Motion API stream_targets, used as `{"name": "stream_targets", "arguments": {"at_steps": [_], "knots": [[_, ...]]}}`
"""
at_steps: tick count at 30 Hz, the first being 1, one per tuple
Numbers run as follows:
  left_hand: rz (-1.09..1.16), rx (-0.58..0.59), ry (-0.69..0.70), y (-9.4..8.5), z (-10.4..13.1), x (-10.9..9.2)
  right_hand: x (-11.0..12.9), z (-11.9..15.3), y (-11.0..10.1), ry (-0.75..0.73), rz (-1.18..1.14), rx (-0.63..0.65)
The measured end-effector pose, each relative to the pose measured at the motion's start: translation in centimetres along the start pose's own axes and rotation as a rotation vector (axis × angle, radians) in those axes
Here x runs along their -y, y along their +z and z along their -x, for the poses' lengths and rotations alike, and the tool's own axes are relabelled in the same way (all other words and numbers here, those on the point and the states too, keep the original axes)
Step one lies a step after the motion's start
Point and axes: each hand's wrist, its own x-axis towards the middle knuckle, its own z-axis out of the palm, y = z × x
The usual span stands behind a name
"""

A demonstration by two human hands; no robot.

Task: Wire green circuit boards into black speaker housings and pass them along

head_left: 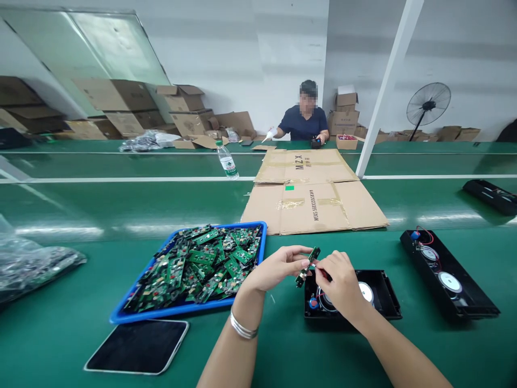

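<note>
My left hand pinches a green circuit board, holding it on edge above the bench. My right hand is closed at the board's right side, its fingertips on a small pale piece, perhaps a connector, too small to make out. Beneath the hands lies an open black speaker housing with round white-centred speakers and a blue part at its left end; my right hand hides part of it. To the left, a blue tray is heaped with similar green circuit boards.
A second open speaker housing lies at right, another black housing beyond it. A phone lies near the front. Flattened cardboard, a water bottle and a plastic bag are around. Across the bench sits a co-worker.
</note>
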Motion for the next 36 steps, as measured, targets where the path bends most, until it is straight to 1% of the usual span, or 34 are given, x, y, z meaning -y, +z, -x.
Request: {"name": "stream_targets", "arguments": {"at_steps": [4,10,15,20,24,26,28,33,36], "knots": [[0.02,-0.002,-0.003,0.5,-0.2,0.3,0.0,-0.1,-0.3,-0.036,0.058,0.021],[0.08,0.077,0.051,0.7,-0.1,0.2,0.2,-0.1,-0.7,-0.068,0.113,0.024],[0.056,0.055,0.096,0.9,0.4,0.0,0.4,-0.1,-1.0,-0.13,0.171,0.037],[-0.066,0.077,0.153,0.9,1.2,-0.6,0.9,-0.1,-1.1,-0.209,0.202,0.063],[-0.199,0.082,0.162,0.9,1.9,-1.1,1.1,-0.2,-1.2,-0.27,0.202,0.081],[-0.291,0.063,0.157,0.9,2.0,-1.2,1.1,-0.2,-1.3,-0.3,0.204,0.103],[-0.354,0.038,0.162,0.9,2.1,-1.3,1.0,-0.2,-1.3,-0.299,0.201,0.111],[-0.311,0.079,0.207,0.8,2.1,-1.4,0.7,0.1,-0.5,-0.282,0.161,0.077],[-0.326,0.046,0.196,0.9,2.4,-1.4,0.6,-0.3,-0.4,-0.265,0.13,0.103]]}}
